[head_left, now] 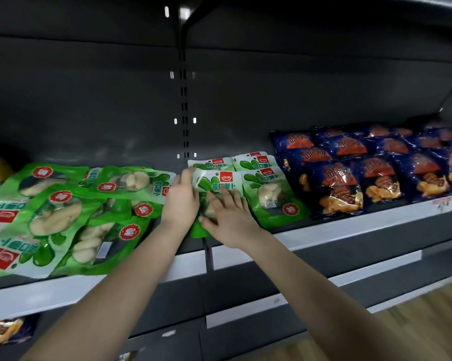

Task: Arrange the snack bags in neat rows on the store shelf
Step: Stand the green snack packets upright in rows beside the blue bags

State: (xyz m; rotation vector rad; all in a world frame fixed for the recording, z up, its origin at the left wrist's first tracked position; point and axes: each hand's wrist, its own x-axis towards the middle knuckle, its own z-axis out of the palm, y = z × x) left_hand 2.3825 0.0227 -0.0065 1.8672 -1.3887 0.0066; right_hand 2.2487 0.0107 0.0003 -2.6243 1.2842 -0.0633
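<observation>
Now both hands [181, 201] touch a green bag [212, 182] near the shelf edge [324, 234].

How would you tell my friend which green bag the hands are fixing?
On the store shelf, find the blue bags. Just left of them is a tidy block of green bags. It is the front-left green bag, the only one touched by the left hand and right hand.
</observation>
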